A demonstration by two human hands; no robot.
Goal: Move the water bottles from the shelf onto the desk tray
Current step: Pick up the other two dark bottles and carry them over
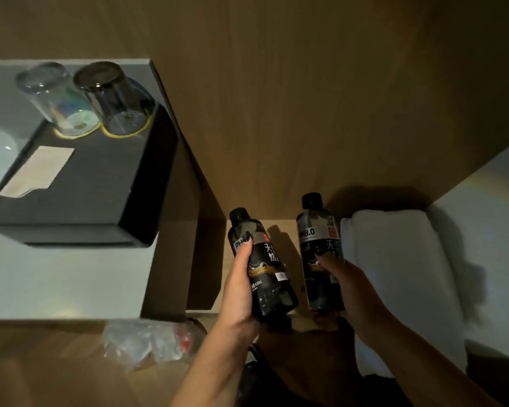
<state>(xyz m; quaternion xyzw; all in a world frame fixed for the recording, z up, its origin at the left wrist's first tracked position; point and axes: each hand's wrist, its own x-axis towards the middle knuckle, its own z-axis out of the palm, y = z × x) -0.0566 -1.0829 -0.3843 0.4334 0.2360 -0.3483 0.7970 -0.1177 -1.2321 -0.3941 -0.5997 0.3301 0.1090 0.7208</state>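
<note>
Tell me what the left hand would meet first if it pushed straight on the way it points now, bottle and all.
Probably the wooden back panel of the shelf: the left hand and its bottle point up into the recess, and nothing shows in between. Depth is unclear.

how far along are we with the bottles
Done: nothing is on the tray yet; it holds only two upturned glasses and a card. In hand: the left hand grips one bottle, tilted, and the right hand grips the other bottle, both in the shelf nook beside a folded towel. Left: carry both up and left and stand them on the tray.
</note>
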